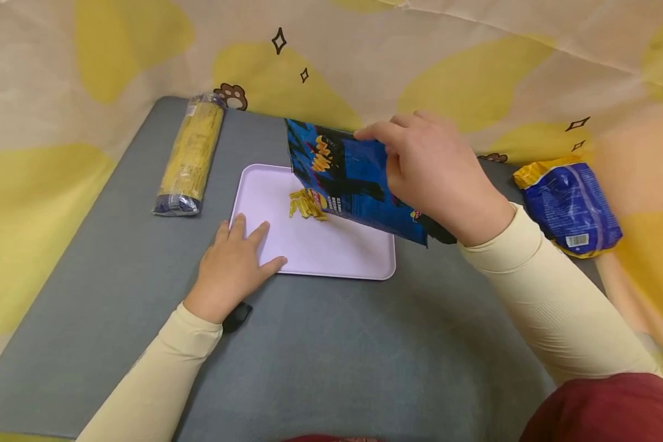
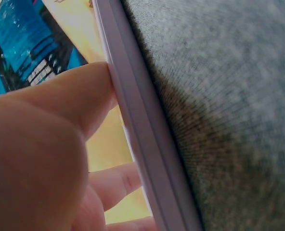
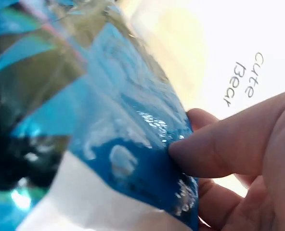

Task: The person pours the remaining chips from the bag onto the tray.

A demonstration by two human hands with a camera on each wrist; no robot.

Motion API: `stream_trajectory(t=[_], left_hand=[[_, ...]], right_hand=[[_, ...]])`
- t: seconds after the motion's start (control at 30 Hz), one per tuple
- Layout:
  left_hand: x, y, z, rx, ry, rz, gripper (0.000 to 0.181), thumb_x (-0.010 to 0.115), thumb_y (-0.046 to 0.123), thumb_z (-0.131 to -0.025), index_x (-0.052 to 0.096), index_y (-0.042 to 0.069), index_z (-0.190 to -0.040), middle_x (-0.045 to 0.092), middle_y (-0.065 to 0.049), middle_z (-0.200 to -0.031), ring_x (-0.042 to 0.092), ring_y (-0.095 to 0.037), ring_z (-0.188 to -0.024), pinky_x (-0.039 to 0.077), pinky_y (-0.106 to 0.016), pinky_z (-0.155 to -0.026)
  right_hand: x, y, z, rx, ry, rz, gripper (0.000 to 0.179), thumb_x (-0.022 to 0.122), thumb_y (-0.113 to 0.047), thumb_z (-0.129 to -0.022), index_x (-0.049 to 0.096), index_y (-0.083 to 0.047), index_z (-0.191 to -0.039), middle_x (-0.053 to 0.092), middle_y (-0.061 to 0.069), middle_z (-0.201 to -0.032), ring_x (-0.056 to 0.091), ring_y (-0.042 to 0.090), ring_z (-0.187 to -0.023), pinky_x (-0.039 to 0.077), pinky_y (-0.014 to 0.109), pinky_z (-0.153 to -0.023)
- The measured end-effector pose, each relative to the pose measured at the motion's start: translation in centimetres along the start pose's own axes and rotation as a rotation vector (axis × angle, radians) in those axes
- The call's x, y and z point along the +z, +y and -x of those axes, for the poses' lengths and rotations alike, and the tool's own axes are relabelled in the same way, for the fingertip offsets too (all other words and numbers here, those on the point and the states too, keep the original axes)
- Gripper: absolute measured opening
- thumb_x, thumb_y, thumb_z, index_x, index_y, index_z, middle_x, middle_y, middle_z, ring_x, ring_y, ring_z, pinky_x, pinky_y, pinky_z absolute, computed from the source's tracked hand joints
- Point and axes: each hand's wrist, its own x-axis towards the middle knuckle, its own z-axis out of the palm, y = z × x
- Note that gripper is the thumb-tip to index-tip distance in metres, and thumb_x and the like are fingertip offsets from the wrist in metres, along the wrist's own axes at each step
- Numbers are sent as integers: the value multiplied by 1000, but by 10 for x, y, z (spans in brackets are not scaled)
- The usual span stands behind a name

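Observation:
My right hand pinches the side of a blue and black snack bag between thumb and fingers, as the right wrist view also shows. The bag tilts down to the left over a pale purple tray. A small heap of yellow snack sticks lies on the tray by the bag's lower edge, which covers part of it. My left hand rests with fingers spread on the tray's front left corner. In the left wrist view its fingertips touch the tray's rim.
On the grey table, a clear pack of long yellow noodle-like sticks lies at the back left. A blue and yellow bag lies at the right. Patterned yellow and cream cloth hangs behind the table.

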Motion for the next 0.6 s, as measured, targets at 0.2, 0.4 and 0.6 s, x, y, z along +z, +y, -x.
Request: stream_trajectory(t=[0.2,0.4,0.6], left_hand=[[1,0,-2,0,-11,-4,82,73,52,-96,48,5,-159,27,-39,-163,27,-64,-146,41,-77,-102],[1,0,-2,-8,-18,2,82,73,51,-96,48,5,-159,25,-39,-164,25,-64,-147,39,-78,-103],[0,2,-2,-14,-26,-1,82,73,51,-96,47,5,-159,25,-39,-165,24,-64,-147,39,-77,-104]], right_hand=[[-1,-2,-1,-20,-64,5,51,50,5,-95,75,-14,-134,76,14,-117,65,35,-96,52,48,-79],[-3,-3,-3,-23,-48,27,50,51,4,-94,75,-15,-134,76,14,-113,63,35,-92,50,48,-79],[-8,0,-2,19,-40,20,51,52,5,-94,75,-15,-135,76,15,-117,62,35,-94,51,48,-78]])
